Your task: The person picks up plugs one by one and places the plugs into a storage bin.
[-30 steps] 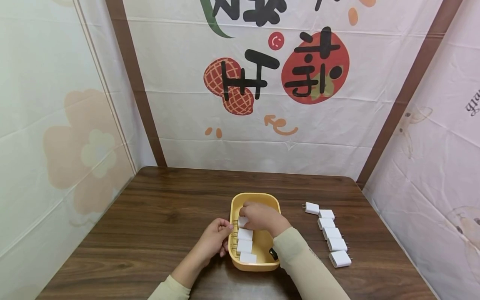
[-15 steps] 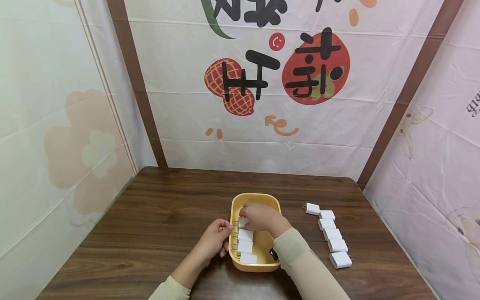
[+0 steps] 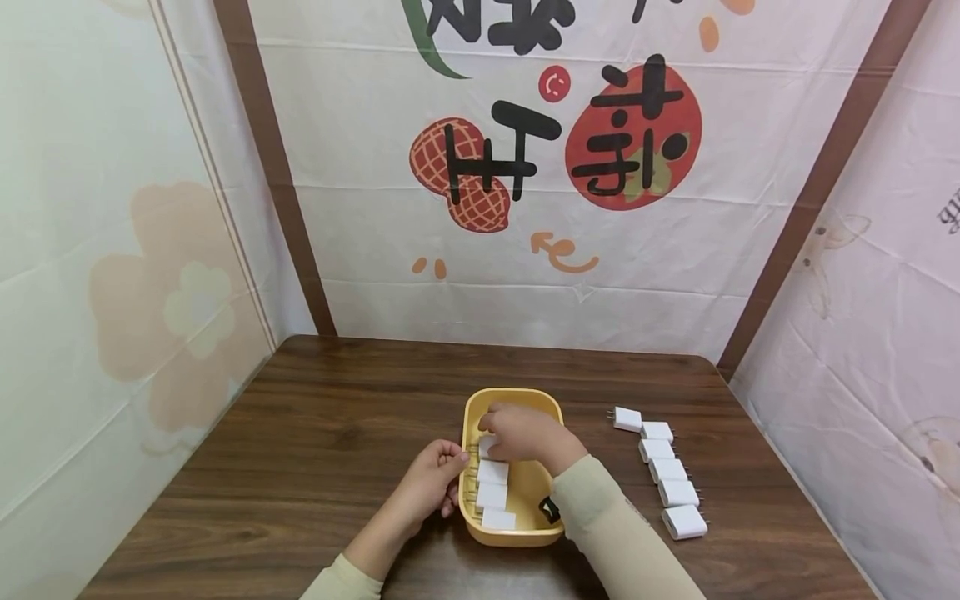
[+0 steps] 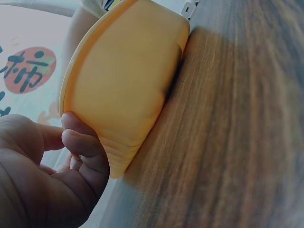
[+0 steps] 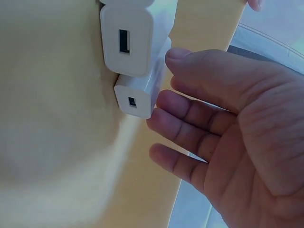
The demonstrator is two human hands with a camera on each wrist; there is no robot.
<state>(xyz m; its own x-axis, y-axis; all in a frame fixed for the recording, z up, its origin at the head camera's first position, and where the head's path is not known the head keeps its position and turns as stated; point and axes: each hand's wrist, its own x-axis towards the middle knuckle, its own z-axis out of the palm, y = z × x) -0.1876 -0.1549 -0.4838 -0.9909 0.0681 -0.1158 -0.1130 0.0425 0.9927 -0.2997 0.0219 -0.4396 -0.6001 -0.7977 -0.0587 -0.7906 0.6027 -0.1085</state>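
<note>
A yellow plastic bin (image 3: 534, 492) stands on the table, with a row of white USB chargers (image 3: 492, 497) along its left inner wall, prongs toward that wall. My left hand (image 3: 431, 479) pinches the bin's left rim; the left wrist view shows thumb and bent fingers at the edge of the yellow wall (image 4: 128, 71). Inside the bin, my right hand (image 3: 528, 435) is at the farthest charger (image 5: 137, 97). Seen from the right wrist, the thumb lies at one side of this charger and bent fingertips at its far end. Its neighbour (image 5: 128, 40) stands right against it.
Several more white chargers (image 3: 667, 469) lie in a slanting line on the table to the right of the bin. A small black object (image 3: 550, 509) shows by the bin's right rim. Printed fabric (image 3: 390, 300) hangs behind the brown wooden table (image 3: 360, 392).
</note>
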